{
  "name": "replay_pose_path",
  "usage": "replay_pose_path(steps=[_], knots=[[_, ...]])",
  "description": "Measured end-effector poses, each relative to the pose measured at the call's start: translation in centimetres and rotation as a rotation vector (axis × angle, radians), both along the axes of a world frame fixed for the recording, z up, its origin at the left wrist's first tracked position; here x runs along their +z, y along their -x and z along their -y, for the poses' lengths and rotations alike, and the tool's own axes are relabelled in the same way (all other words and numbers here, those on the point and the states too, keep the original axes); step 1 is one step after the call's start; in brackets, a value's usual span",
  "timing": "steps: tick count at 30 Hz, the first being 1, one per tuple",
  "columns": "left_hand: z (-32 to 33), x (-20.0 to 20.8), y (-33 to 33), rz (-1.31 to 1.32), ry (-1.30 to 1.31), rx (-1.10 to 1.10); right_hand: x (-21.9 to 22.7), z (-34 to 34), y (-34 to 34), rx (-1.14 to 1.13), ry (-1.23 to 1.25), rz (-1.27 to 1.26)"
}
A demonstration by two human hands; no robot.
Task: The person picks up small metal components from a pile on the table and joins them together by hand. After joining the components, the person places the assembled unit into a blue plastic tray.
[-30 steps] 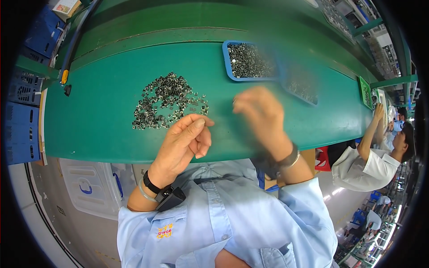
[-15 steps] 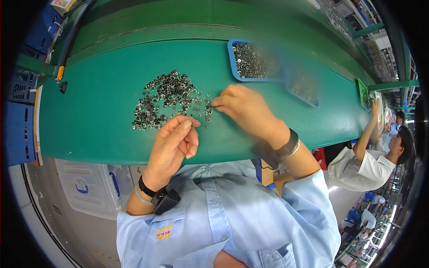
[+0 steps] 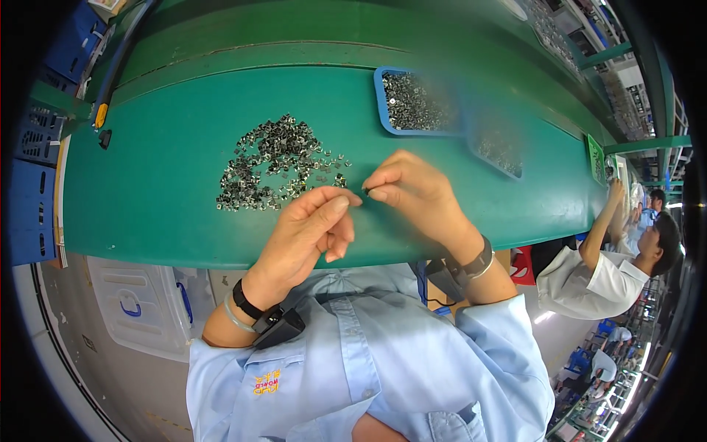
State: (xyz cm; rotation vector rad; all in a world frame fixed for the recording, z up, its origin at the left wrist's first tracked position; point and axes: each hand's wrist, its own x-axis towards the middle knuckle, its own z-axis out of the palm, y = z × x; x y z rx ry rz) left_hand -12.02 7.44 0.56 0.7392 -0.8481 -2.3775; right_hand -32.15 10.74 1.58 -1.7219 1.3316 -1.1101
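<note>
A loose pile of small black-and-silver metal parts (image 3: 283, 144) lies on the green table mat (image 3: 162, 132), spread out toward its right side. My right hand (image 3: 420, 193), just right of the pile, pinches one small dark metal part (image 3: 367, 191) between thumb and fingertips. Close to it, at the pile's near edge, is my left hand (image 3: 313, 227). Its thumb presses against the index finger and the other fingers curl in; whatever may be between them is hidden. The fingertips of both hands nearly meet.
Behind my right hand, a blue-rimmed tray (image 3: 423, 133) holds many similar parts; a second tray (image 3: 501, 174) beside it is blurred. A yellow-and-black tool (image 3: 101, 116) lies at the left edge. A lidded clear plastic box (image 3: 136, 306) stands below the table. Another person (image 3: 600, 272) works at the right.
My right hand has come away from the pile's right edge, toward me, with a small part in its pinch. My left hand has shifted right to meet it.
</note>
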Motion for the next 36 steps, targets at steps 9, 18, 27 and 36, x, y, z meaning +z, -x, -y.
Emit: replay_pose_path(steps=[9,18,27,36], knots=[[-0.4,-0.6,1.2,-0.092,-0.057,-0.027,-0.5,-2.0,-1.3,-0.091,0.116,0.023],[-1.2,-0.1,1.9,-0.007,0.007,0.078,-0.9,-2.4,-1.5,-0.209,0.337,-0.203],[-0.8,-0.6,1.6,-0.108,-0.022,0.039,-0.6,-2.6,-1.9,-0.205,0.385,-0.263],[-1.4,-1.8,2.2,-0.337,-0.080,0.039,-0.7,-3.1,-2.3,-0.198,0.354,-0.134]])
